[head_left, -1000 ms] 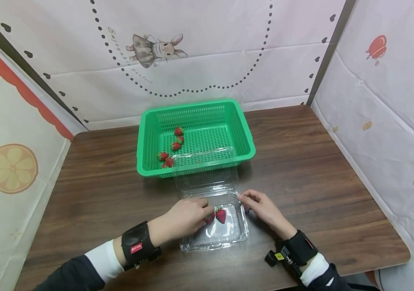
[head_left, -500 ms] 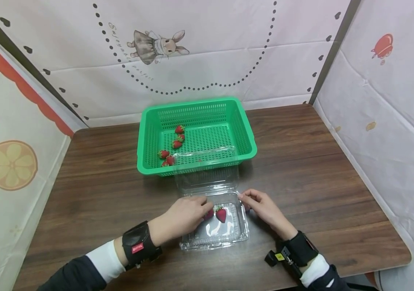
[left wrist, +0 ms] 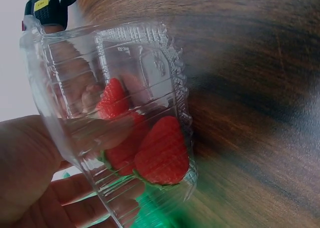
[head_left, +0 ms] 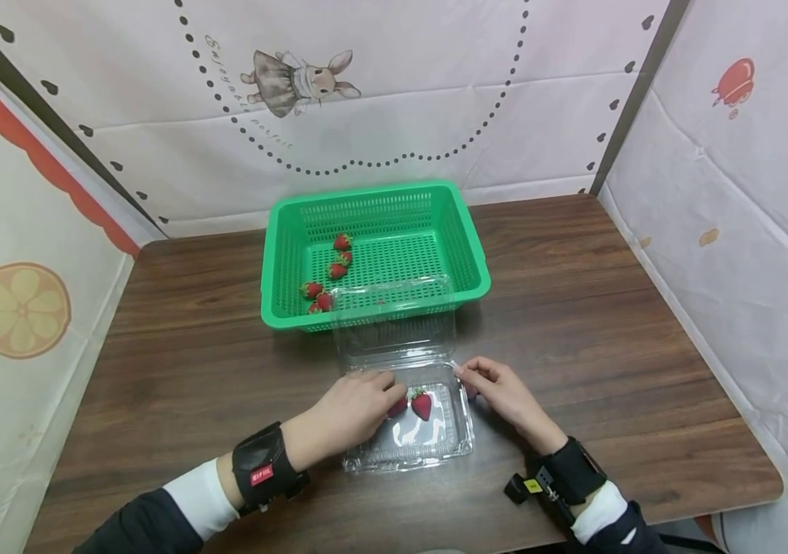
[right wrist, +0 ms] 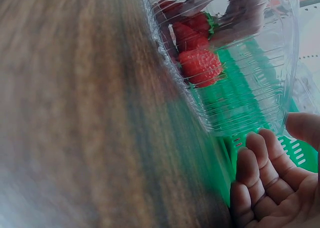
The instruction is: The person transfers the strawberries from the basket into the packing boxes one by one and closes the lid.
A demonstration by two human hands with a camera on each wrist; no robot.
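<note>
reaches with left hand [head_left: 352, 408] over the left side of an open clear plastic box [head_left: 429, 438] on a brown wooden table [head_left: 574, 323], fingertips at a red strawberry [head_left: 399, 407] inside; cannot tell whether clamped on the fruit or only touching. pinches the box's right rim, near the far corner, between thumb and forefinger of the right hand [head_left: 505, 394]. shows another strawberry [head_left: 422, 406] just right of the first and, beyond, a folded-back lid [head_left: 397, 346] overlapping a green basket [head_left: 394, 254] of more berries [head_left: 336, 271].
</note>
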